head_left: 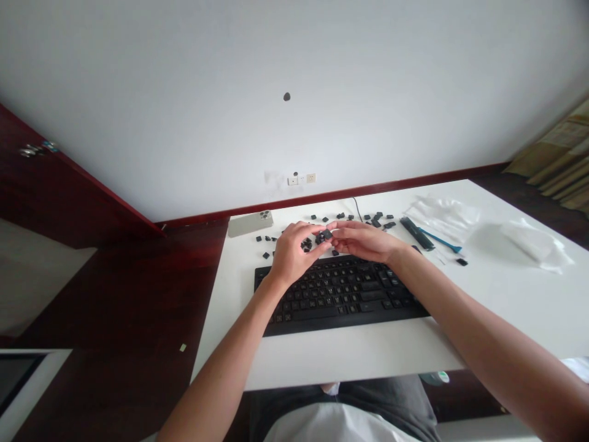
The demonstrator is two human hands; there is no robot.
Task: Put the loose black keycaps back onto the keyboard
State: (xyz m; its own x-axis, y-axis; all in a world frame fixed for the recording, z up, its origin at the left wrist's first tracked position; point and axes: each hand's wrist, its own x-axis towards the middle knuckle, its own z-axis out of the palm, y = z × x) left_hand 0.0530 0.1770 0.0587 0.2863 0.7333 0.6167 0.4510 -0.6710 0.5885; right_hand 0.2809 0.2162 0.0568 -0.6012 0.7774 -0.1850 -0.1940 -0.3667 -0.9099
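White tabletop (350,359); keyboard (317,314); keycap (326,234), pinched in our left hand (294,248); our right hand (363,240), fingers narrow, grip unclear. Best we hold edges lightly.

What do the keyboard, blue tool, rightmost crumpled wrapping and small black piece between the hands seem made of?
The keyboard looks like hard black plastic: moulded form, dull sheen. The blue tool is likely plastic, evenly coloured along its length. The crumpled wrapping seems plastic film, translucent with whitish folds. The small black piece may be plastic from its dark, blocky look, though its finish is unclear.
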